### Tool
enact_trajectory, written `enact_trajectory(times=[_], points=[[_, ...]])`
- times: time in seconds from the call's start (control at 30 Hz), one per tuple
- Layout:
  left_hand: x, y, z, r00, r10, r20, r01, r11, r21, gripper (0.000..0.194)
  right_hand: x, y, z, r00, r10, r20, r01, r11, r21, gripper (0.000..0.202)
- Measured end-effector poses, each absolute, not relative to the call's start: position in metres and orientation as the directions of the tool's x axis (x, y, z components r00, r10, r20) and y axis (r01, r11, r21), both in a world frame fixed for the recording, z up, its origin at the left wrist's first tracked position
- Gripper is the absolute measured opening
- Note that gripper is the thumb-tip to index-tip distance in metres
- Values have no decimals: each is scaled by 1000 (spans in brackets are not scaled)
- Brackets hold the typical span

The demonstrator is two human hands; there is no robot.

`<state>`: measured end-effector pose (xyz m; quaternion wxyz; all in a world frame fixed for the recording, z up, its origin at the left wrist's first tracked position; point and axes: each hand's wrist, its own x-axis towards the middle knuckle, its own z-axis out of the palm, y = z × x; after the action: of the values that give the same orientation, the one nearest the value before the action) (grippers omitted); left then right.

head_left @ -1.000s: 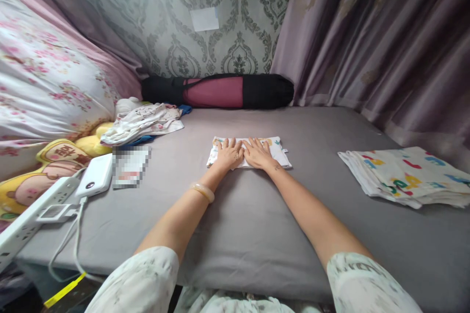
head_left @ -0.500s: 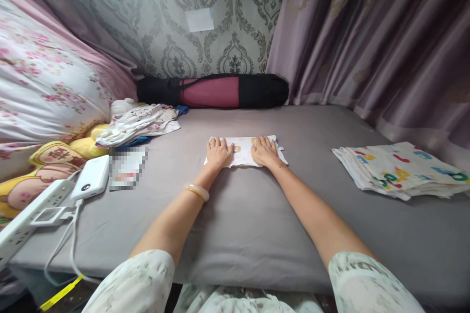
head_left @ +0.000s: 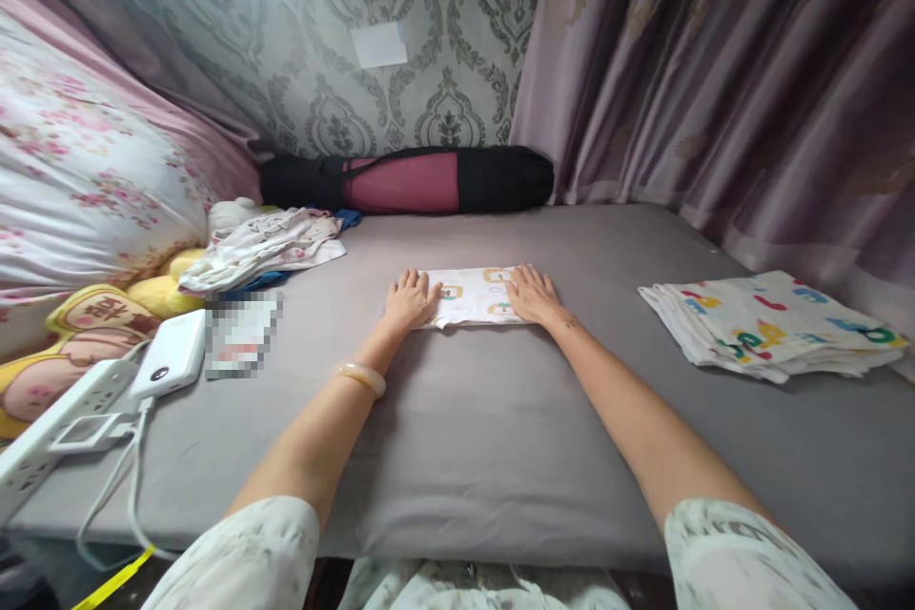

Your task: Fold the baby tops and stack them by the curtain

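Note:
A white folded cloth (head_left: pixel 468 297) with orange and teal cartoon prints lies flat on the grey bed sheet (head_left: pixel 486 438). My left hand (head_left: pixel 413 298) rests palm down on its left end, fingers stretched forward. On the right end lies my right hand (head_left: pixel 533 294), also palm down with its fingers spread. Both hands touch the cloth from above without gripping it. The cloth's two ends are partly hidden under them.
Folded cloths with colourful letters (head_left: pixel 768 319) lie at right. At left are rumpled clothes (head_left: pixel 275 243), a power bank (head_left: pixel 170 353), a power strip (head_left: pixel 64 415), cables and a yellow plush (head_left: pixel 92 315). A black and maroon roll bag (head_left: pixel 404 181) lies along the wall.
My hands have slid apart toward the cloth's two ends, and more of its printed middle shows. The view has shifted slightly.

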<state>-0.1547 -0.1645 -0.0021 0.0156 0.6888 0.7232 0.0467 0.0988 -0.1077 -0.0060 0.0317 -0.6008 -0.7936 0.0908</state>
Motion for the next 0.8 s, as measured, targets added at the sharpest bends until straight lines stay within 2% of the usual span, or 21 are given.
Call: enact_trajectory(times=[0.13,0.23,0.37,0.47,0.67,0.8], points=[[-172,-166,1,7,1000,-15,992,-5,128,52,106,-108,-4,-312,947,-74,932,290,-215,64],[-181,-165,-2,2,999,-38,984,5,181,54,107,-107,-3,-313,946,-82,930,288,-227,63],[-186,-162,-6,3,999,-53,982,7,190,57,107,-106,-4,-316,945,-89,933,293,-209,63],[-181,-161,-1,-1,998,-57,986,10,164,58,105,-106,0,-322,942,-93,936,301,-184,63],[-146,-159,12,70,995,71,995,-75,70,59,83,-111,12,-382,924,5,911,377,-164,60],[-134,-157,3,94,995,44,994,-96,58,59,71,-114,9,-385,922,-47,911,371,-182,58]])
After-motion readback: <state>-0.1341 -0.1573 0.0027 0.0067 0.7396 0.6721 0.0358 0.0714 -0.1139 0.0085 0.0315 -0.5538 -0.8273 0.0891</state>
